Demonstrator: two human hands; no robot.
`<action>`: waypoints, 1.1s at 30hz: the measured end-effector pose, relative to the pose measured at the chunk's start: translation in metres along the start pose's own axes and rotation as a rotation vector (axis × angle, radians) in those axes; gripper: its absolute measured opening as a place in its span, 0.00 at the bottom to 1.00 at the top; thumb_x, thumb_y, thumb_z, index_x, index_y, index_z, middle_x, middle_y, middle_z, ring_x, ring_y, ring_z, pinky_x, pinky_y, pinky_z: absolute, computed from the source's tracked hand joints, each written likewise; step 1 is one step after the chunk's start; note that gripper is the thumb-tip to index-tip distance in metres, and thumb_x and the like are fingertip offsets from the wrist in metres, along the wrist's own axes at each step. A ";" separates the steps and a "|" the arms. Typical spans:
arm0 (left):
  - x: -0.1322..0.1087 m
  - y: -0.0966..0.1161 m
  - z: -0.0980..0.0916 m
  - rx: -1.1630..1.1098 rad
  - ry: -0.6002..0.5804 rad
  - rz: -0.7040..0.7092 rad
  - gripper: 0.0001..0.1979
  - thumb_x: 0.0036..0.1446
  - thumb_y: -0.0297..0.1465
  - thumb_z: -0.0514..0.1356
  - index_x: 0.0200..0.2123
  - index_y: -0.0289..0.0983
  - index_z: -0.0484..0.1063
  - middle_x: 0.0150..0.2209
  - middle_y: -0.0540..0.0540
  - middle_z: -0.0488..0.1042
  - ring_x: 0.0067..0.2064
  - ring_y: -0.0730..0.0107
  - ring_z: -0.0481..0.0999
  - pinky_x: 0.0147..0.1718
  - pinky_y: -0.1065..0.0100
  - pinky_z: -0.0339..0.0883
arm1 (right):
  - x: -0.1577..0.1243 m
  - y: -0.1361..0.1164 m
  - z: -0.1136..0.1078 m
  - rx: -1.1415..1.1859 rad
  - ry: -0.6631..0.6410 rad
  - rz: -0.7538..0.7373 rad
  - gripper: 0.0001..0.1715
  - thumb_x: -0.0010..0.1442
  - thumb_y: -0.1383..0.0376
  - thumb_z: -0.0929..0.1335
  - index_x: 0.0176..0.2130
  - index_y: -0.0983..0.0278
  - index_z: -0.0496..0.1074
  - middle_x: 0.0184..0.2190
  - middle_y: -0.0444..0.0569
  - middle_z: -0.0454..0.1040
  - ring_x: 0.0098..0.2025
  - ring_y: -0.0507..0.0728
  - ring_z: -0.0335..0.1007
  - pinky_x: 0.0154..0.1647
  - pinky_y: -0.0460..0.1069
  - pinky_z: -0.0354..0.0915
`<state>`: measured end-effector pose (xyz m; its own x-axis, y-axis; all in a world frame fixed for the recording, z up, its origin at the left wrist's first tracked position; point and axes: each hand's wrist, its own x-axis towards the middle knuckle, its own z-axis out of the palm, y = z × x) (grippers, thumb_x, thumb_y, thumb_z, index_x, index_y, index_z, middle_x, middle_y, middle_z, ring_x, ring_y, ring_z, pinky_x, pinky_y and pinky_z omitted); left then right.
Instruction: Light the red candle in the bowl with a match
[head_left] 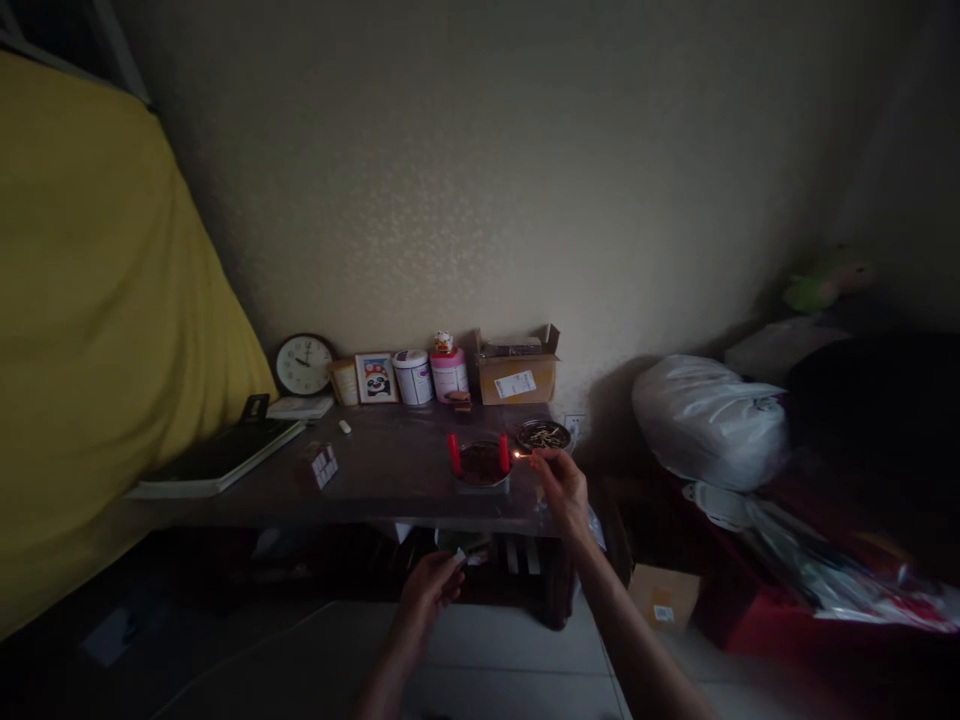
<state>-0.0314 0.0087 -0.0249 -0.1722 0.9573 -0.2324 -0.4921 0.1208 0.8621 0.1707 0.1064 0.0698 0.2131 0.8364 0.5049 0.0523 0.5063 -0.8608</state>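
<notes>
My right hand (561, 487) pinches a lit match (525, 455) whose small flame glows just right of a red candle (504, 452). A second red candle (454, 452) stands on the left of a round dark dish (481, 466) between them. My left hand (433, 583) hangs lower, in front of the table edge, fingers closed on a small box (459, 553), likely a matchbox. A small round tin of used matches (543, 435) sits just behind my right hand.
On the low dark table (375, 480) lie a book (217, 457), a puzzle cube (324, 466), a round clock (304, 364), a framed picture (376, 378), two tubs (431, 376) and a cardboard box (517, 370). A yellow cloth (90, 330) hangs left, a white bag (709, 420) lies right.
</notes>
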 end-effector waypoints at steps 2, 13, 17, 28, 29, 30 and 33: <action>0.001 -0.002 -0.002 0.008 -0.007 0.002 0.21 0.33 0.40 0.71 0.31 0.37 0.72 0.30 0.47 0.78 0.32 0.68 0.77 0.31 0.69 0.66 | 0.003 -0.001 0.001 0.013 -0.009 -0.007 0.16 0.51 0.54 0.68 0.33 0.64 0.71 0.29 0.46 0.74 0.30 0.53 0.68 0.32 0.47 0.63; -0.001 0.001 0.001 0.022 -0.016 0.017 0.19 0.34 0.39 0.70 0.31 0.37 0.72 0.30 0.46 0.78 0.32 0.68 0.76 0.30 0.69 0.66 | 0.021 -0.010 0.011 -0.019 -0.018 -0.031 0.15 0.50 0.54 0.68 0.31 0.64 0.70 0.30 0.48 0.74 0.33 0.55 0.69 0.36 0.49 0.64; -0.002 0.000 0.000 0.019 -0.014 0.020 0.19 0.35 0.39 0.70 0.31 0.37 0.73 0.31 0.46 0.78 0.32 0.67 0.77 0.31 0.68 0.67 | 0.029 -0.006 0.014 -0.035 -0.012 -0.024 0.17 0.50 0.53 0.68 0.32 0.65 0.71 0.31 0.49 0.75 0.33 0.56 0.70 0.36 0.50 0.65; 0.003 -0.002 -0.001 0.005 -0.005 0.004 0.19 0.34 0.39 0.71 0.30 0.38 0.73 0.29 0.48 0.78 0.31 0.67 0.76 0.29 0.69 0.66 | 0.039 0.006 0.021 -0.083 0.006 -0.039 0.17 0.50 0.54 0.68 0.32 0.65 0.72 0.31 0.49 0.75 0.33 0.56 0.70 0.36 0.50 0.65; 0.002 -0.001 0.000 0.008 -0.004 0.002 0.19 0.34 0.39 0.70 0.30 0.38 0.73 0.29 0.48 0.78 0.31 0.66 0.76 0.30 0.68 0.66 | 0.039 0.007 0.022 -0.087 0.010 -0.040 0.17 0.50 0.54 0.68 0.32 0.65 0.72 0.30 0.49 0.75 0.33 0.56 0.70 0.36 0.50 0.65; 0.001 0.001 0.000 0.012 -0.003 0.000 0.19 0.34 0.39 0.70 0.30 0.38 0.73 0.30 0.47 0.78 0.32 0.65 0.77 0.30 0.68 0.66 | 0.039 0.008 0.022 -0.090 0.012 -0.039 0.17 0.50 0.54 0.68 0.32 0.65 0.72 0.30 0.49 0.75 0.33 0.56 0.70 0.36 0.50 0.65; -0.002 0.004 0.002 0.020 -0.003 -0.007 0.18 0.34 0.39 0.70 0.30 0.38 0.73 0.31 0.47 0.78 0.33 0.64 0.77 0.31 0.67 0.66 | 0.040 0.012 0.024 -0.096 0.015 -0.035 0.17 0.50 0.54 0.67 0.32 0.65 0.73 0.30 0.49 0.75 0.33 0.56 0.70 0.36 0.51 0.65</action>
<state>-0.0308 0.0074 -0.0198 -0.1660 0.9572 -0.2372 -0.4762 0.1328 0.8692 0.1569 0.1510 0.0814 0.2241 0.8151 0.5342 0.1530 0.5120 -0.8453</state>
